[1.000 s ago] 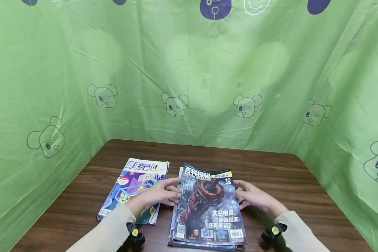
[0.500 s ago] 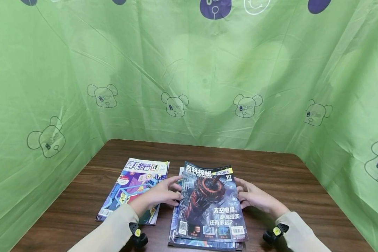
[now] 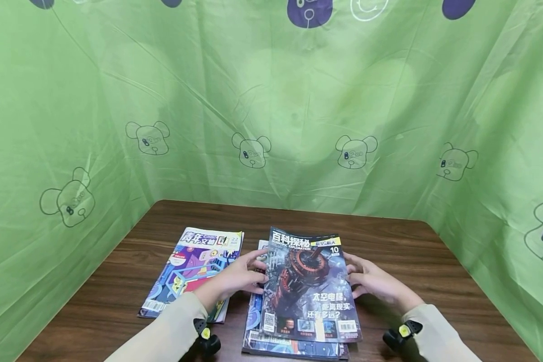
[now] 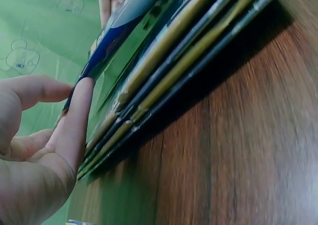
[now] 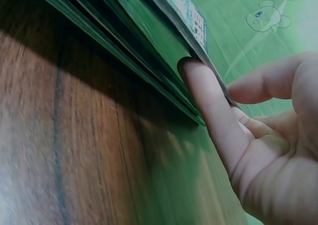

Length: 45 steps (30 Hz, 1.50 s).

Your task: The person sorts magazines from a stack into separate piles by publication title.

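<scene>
magazine (image 3: 306,286) first: where do you have it?

on my feed it's face up, between the left hand (image 3: 237,275) and the right hand (image 3: 377,282). dark cover, red ring on it.

and how are they holding it?

left pinches the left edge, right pinches the right edge, thumb and fingers on either side of the paper.

is it lying on anything?

both wrist views show me a gap beneath it at the hands, so it's raised there. whether its near edge touches the stack of magazines (image 3: 294,348), i can't tell. that stack is below and between the hands, a blue cover showing past the held one.

further out?

just outside the left hand i have a purple magazine (image 3: 192,256), partly hidden by that hand and the left sleeve (image 3: 163,329). each wrist wears a small black device (image 3: 211,345). beneath both hands is a brown wooden table (image 3: 371,232), and ahead of them hangs a green curtain (image 3: 298,100) with bear faces.
</scene>
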Each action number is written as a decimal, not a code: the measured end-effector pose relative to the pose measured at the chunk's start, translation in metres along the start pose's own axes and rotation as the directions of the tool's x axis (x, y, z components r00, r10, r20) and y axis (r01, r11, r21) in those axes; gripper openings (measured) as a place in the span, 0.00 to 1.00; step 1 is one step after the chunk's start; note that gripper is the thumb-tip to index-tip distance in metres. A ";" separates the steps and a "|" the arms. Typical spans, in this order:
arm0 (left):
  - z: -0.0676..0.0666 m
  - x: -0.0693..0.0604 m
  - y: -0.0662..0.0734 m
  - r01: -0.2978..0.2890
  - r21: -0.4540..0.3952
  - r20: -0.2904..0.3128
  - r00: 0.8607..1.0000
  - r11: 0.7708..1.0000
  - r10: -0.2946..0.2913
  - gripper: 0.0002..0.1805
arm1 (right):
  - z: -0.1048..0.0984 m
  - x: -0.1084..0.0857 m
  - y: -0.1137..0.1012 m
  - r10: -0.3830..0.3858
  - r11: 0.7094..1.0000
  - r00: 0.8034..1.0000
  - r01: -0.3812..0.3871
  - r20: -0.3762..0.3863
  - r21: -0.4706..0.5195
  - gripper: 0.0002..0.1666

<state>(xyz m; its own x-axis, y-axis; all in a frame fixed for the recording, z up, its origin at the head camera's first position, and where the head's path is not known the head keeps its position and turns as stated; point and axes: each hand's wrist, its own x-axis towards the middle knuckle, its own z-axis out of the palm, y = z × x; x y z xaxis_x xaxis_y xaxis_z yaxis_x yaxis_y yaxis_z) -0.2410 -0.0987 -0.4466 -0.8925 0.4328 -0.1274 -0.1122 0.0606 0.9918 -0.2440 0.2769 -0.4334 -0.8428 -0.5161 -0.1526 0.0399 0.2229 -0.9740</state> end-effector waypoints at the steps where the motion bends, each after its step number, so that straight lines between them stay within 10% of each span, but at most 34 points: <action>1: 0.002 0.001 0.000 -0.001 -0.008 -0.004 1.000 1.000 0.001 0.46 | -0.001 -0.001 0.000 0.000 1.000 1.000 0.000 -0.004 -0.005 0.46; 36: 0.084 0.041 0.012 -0.046 -0.177 -0.097 0.995 0.983 0.029 0.36 | -0.065 -0.051 0.006 -0.096 0.994 0.990 0.089 -0.104 -0.064 0.44; 45: 0.103 0.053 0.016 -0.045 -0.197 -0.092 0.995 0.979 0.028 0.34 | -0.071 -0.059 0.008 -0.093 0.992 0.966 0.069 -0.243 -0.105 0.40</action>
<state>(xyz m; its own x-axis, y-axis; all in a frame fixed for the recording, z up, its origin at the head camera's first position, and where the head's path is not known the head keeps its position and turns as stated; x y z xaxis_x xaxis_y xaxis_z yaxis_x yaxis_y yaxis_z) -0.2447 0.0181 -0.4384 -0.9315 0.3501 -0.0987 -0.1552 -0.1371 0.9783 -0.2324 0.3676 -0.4200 -0.9479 -0.3182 -0.0159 -0.0754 0.2724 -0.9592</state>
